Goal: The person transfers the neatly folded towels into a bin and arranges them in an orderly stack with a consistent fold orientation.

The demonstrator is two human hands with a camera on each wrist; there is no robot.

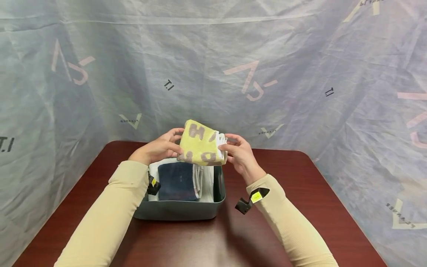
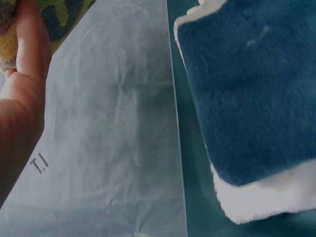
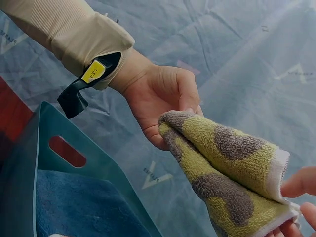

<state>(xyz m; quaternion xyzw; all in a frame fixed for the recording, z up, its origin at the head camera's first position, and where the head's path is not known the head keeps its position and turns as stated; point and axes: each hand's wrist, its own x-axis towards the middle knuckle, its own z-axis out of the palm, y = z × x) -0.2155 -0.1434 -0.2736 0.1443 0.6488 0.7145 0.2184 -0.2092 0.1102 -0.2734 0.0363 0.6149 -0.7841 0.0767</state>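
A folded yellow towel [image 1: 200, 142] with greyish-brown letters and a white hemmed edge is held up between both hands, above the back of a grey-green bin [image 1: 176, 210]. My left hand [image 1: 163, 146] pinches its left side, thumb in front and fingers behind. On the white-edged side, my right hand [image 1: 241, 154] grips it the same way. In the right wrist view the towel [image 3: 227, 173] shows its folded layers, slightly parted. Inside the bin lies a folded dark blue towel [image 1: 176, 181] on top of white cloth [image 1: 208, 181].
The bin stands on a dark red-brown table [image 1: 267, 230]; its side wall has an oval handle hole [image 3: 67, 151]. A grey printed sheet [image 1: 207, 74] hangs behind and along both sides of the table. Each wrist carries a black camera mount [image 1: 251, 200].
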